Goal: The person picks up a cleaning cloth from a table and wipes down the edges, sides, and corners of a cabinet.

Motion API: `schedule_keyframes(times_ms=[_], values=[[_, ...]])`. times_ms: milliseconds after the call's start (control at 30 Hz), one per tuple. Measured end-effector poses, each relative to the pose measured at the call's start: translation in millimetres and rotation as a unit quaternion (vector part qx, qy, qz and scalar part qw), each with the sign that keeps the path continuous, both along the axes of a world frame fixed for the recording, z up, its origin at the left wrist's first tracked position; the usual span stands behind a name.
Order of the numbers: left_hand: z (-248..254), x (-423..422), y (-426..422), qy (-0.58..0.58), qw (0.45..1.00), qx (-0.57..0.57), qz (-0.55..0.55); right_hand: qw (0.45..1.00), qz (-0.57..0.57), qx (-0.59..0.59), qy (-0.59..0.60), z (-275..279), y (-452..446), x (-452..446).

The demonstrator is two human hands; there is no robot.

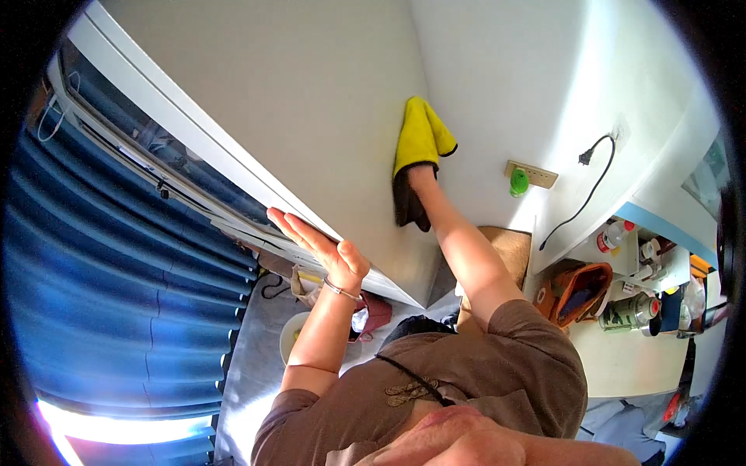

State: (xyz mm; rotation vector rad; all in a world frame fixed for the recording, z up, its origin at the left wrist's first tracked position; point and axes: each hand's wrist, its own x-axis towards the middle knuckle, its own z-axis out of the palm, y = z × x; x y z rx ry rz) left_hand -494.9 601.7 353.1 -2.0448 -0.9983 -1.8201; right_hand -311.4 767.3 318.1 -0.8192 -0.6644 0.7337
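My right arm reaches up to a white wall-like panel (311,93), and my right hand (420,172) is mostly covered by a microfiber cloth (417,138). The cloth is yellow on one face and dark on the other, and lies against the panel near its corner; its lower part hangs beside my wrist. The fingers under it are hidden. My left hand (326,252) is open, its fingers stretched out along the white edge strip (210,124) of the panel, with the thumb apart. A bracelet (342,290) circles that wrist.
Blue curtains (109,287) and a window frame (148,159) are at left. At right, a socket strip (536,175) holds a green device (519,182); a black plug cord (594,190) hangs nearby. A brown bag (571,291) and a patterned canister (628,312) stand on a desk.
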Motion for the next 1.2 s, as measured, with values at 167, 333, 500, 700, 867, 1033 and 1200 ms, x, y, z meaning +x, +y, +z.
schedule_keyframes(times_ms=[167, 333, 500, 700, 867, 1033, 1200], values=[[-2.0, 0.4, 2.2, -0.009, 1.0, -0.003, -0.002, 0.997, -0.026, -0.069, 0.016, -13.8, 14.1, 29.2], [-0.7, 0.4, 0.8, -0.004, 1.0, -0.003, -0.003, 0.996, -0.02, -0.065, 0.059, -41.8, 11.3, 31.9], [0.1, -0.8, 0.8, 0.006, 1.0, 0.004, -0.005, 0.994, -0.008, -0.068, 0.087, -70.6, -13.3, 12.8], [0.6, 0.0, 0.8, 0.009, 1.0, 0.017, -0.009, 0.996, -0.018, -0.079, 0.04, -103.3, -75.9, -36.2], [1.4, -0.5, -1.0, 0.009, 1.0, 0.018, -0.005, 0.911, -0.196, -0.058, -0.359, -104.6, -123.7, -73.3], [2.3, -0.1, -1.5, 0.006, 1.0, 0.018, 0.0, 0.895, -0.1, 0.1, -0.422, -47.5, -168.4, -94.8], [-3.3, -6.5, 4.6, -0.002, 0.999, 0.029, -0.025, 0.919, 0.08, 0.199, -0.331, -34.8, -165.3, -105.1]])
